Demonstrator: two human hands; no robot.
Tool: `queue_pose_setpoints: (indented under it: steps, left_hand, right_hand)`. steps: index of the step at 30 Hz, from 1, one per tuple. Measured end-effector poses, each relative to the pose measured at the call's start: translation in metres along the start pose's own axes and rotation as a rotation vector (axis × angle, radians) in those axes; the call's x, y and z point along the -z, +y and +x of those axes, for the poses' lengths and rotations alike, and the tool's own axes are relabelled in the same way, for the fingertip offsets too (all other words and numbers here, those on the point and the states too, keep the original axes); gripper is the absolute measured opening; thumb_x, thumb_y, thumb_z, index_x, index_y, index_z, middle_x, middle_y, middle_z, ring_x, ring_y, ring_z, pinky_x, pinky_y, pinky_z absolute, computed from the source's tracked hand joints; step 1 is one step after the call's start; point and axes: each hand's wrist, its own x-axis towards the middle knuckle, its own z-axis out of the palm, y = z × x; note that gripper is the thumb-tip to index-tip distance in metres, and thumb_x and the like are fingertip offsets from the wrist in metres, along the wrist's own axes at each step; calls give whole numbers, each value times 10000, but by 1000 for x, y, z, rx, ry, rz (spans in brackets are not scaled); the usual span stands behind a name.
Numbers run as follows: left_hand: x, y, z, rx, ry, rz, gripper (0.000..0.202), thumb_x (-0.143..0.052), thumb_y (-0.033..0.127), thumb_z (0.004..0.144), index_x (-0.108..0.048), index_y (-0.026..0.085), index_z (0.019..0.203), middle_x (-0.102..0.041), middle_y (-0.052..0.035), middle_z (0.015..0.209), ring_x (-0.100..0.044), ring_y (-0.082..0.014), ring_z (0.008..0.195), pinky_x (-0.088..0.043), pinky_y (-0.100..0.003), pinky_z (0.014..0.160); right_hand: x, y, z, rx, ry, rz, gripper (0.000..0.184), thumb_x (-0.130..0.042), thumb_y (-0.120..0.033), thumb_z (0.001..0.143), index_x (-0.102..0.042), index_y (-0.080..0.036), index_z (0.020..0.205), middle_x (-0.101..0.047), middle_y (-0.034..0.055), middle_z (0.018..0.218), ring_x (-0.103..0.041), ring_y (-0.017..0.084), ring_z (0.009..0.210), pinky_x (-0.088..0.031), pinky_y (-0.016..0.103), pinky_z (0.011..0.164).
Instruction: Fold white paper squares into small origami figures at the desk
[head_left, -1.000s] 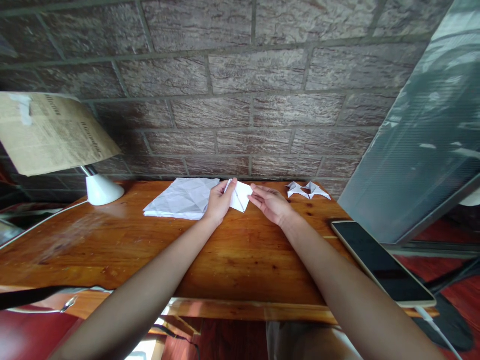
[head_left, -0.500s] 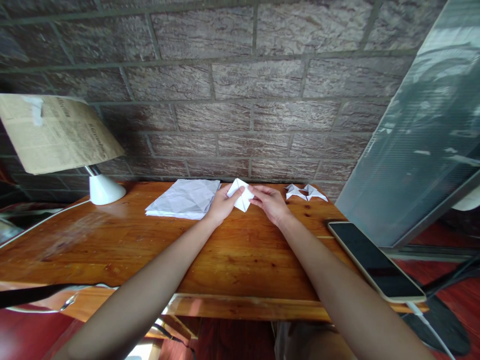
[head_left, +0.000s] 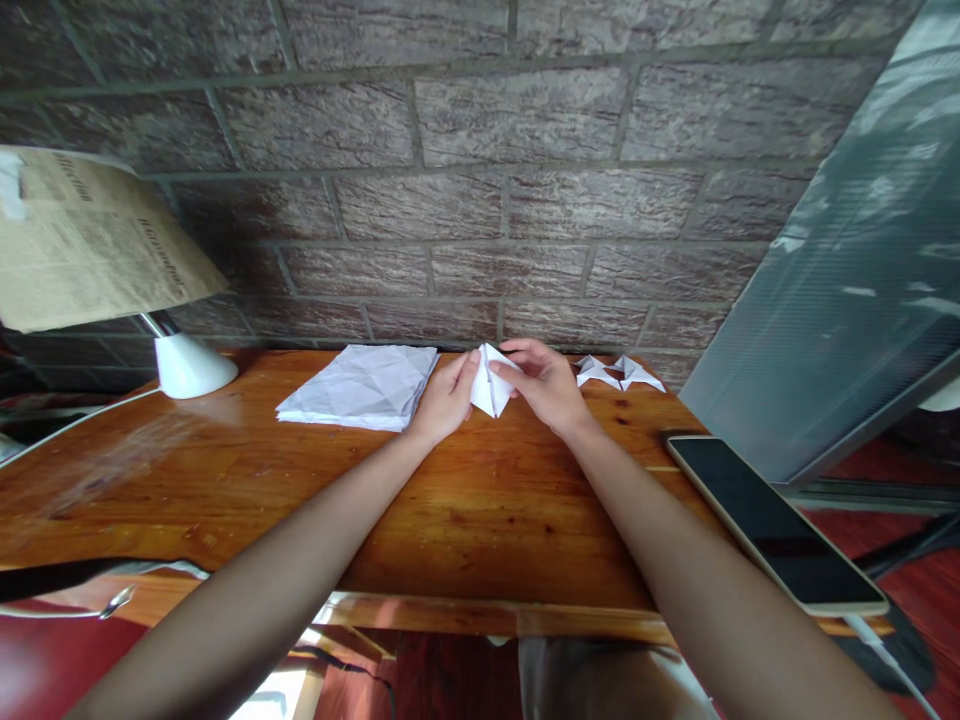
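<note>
A small piece of folded white paper (head_left: 489, 390), diamond-shaped with a crease down its middle, is held up between my two hands over the far side of the table. My left hand (head_left: 448, 395) pinches its left edge, thumb toward me. On the other side, my right hand (head_left: 551, 385) has its thumb across the paper's front and its fingers behind the right corner. The right fingertips are partly hidden by the paper. Two folded paper pieces with pointed tips (head_left: 621, 374) rest to the right of my right hand.
Creased white sheets (head_left: 360, 385) lie stacked at the left on the wooden table (head_left: 495, 520). A lamp (head_left: 193, 366) with a newsprint shade stands further left. A phone (head_left: 772, 520) on a charging cable lies at the right edge. A brick wall (head_left: 465, 200) rises behind.
My right thumb has moved onto the front of the folded paper, and the paper has turned to a narrower shape. My left hand keeps its pinch. The camera view has shifted slightly.
</note>
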Motion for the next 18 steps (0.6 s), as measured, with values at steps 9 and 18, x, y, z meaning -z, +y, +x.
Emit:
queue_pose_setpoints:
  steps: [9,18]
  left_hand:
    - [-7,0,-2,-8,-96,0,508,-618,689,817,-725,216,969,-631,-30,735,-632,-181,629,-492,-260,472]
    - [-12,6,-5,33,-102,-70,459,-683,640,793,-744,205,927,-609,-35,688,-615,-198,642,-558,-307,516]
  right_hand:
    - [2,-5,-6,335,128,-472,133,-753,-344,807,-771,-262,911,-738,50,981,-673,213,919,-532,352,909]
    - [-2,-5,-10,365,119,-629,230,-697,-338,855,-781,-258,1054,-722,89,1100,-674,247,1003,-519,386,980]
